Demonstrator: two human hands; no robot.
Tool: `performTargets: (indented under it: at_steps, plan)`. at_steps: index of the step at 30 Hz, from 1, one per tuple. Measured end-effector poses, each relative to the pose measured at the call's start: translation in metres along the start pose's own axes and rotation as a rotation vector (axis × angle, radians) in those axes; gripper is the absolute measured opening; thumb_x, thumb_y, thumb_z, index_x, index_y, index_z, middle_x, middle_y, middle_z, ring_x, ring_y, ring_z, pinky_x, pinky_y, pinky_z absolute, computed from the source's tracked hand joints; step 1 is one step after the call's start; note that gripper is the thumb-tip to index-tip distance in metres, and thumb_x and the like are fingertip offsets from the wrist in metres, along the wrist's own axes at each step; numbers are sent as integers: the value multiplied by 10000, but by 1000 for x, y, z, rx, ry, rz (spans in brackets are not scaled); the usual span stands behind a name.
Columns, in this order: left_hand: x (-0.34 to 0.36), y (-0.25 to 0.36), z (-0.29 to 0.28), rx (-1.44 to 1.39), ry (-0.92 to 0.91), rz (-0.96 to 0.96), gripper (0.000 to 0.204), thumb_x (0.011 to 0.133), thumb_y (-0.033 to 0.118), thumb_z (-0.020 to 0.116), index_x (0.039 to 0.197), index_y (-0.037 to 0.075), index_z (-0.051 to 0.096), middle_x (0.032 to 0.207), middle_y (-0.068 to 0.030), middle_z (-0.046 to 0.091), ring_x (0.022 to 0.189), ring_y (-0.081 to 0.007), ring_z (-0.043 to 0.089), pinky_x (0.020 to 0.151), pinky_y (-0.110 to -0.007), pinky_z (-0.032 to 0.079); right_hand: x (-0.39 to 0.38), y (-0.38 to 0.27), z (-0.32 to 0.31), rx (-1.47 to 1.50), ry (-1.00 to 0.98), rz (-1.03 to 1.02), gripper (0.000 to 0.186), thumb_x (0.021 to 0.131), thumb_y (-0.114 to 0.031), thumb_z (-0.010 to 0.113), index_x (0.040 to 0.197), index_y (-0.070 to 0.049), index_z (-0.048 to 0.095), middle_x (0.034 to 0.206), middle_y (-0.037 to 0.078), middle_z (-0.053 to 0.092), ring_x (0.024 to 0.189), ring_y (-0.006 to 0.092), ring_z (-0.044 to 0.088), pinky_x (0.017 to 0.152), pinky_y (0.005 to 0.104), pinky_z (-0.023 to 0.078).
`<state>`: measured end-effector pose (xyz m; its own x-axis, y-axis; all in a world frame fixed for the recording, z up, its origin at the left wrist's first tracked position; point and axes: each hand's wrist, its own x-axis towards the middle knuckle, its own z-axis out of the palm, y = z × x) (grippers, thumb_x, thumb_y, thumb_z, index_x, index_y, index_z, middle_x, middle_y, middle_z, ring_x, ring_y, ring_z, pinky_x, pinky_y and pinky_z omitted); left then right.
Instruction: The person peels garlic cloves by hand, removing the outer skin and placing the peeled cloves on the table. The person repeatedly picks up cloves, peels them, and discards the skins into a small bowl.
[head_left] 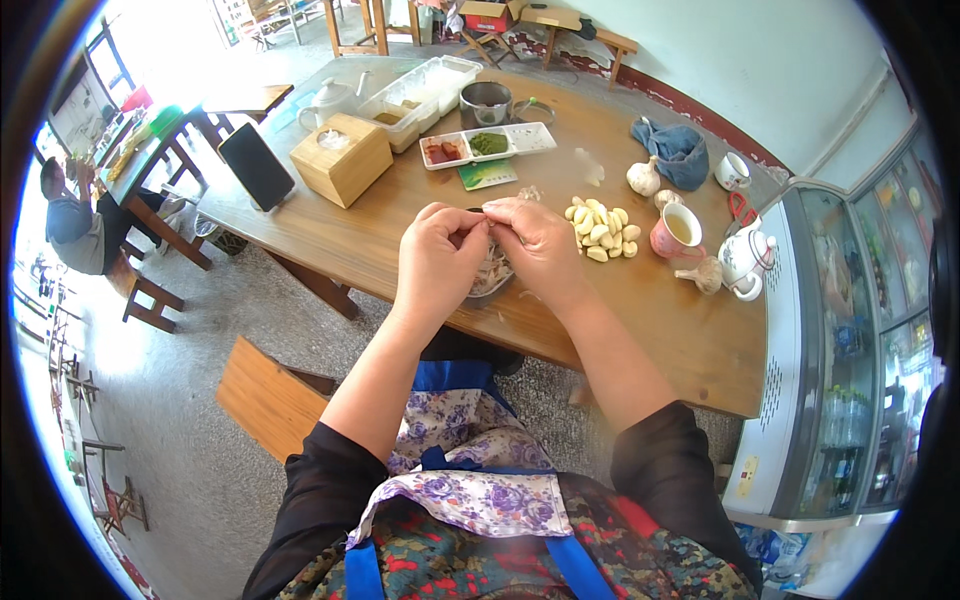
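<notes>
My left hand and my right hand meet over a dish of pale papery peels, their thumbs and forefingers pinched together on something small that I cannot make out. Just right of my right hand is a pile of peeled garlic cloves on the wooden table. Whole garlic bulbs lie beyond the pile, and another sits nearer, by a pink cup of liquid. A small clump of garlic skin lies behind my hands.
A sectioned sauce tray, wooden box, phone and plastic containers stand at the back. A blue cloth and white teapot are rightward, near a glass-door fridge. A stool is below left; another person sits farther left.
</notes>
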<state>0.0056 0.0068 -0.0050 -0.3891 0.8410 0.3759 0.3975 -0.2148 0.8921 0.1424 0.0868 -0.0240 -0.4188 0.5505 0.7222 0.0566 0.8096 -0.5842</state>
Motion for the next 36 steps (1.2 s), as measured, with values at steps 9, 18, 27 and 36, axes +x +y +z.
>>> performTargets:
  at_steps: [9, 18, 27, 36]
  plan:
    - [-1, -6, 5, 156, 38, 127, 70, 863, 52, 678, 868, -16, 693, 828, -149, 643, 702, -278, 650, 669, -363, 545, -3, 0, 2, 25, -16, 90, 171, 870, -69, 718, 1035, -27, 726, 1030, 148, 736, 930, 310, 704, 825, 366, 558]
    - [7, -19, -5, -196, -71, -210, 78, 925, 25, 634, 945, -26, 689, 880, -48, 680, 727, -80, 613, 697, -255, 518, -8, 6, 9, 439, -20, 346, 140, 918, 0, 706, 1057, -20, 707, 1024, 82, 746, 912, 139, 700, 807, 276, 569]
    - [8, -26, -20, -44, 134, -21, 66, 898, 33, 639, 932, -13, 672, 923, -98, 605, 699, -146, 588, 671, -289, 511, 1, 2, -7, 813, 15, 514, 178, 1003, -43, 606, 1169, -12, 660, 1096, 91, 721, 892, 121, 676, 815, 261, 560]
    - [-1, -13, -12, 119, -35, 57, 138, 832, 64, 794, 851, -4, 675, 842, -41, 562, 639, -100, 562, 583, -253, 454, -1, -5, -3, 547, -44, 510, 187, 985, -44, 639, 1166, -19, 677, 1030, 61, 729, 826, 87, 653, 741, 234, 549]
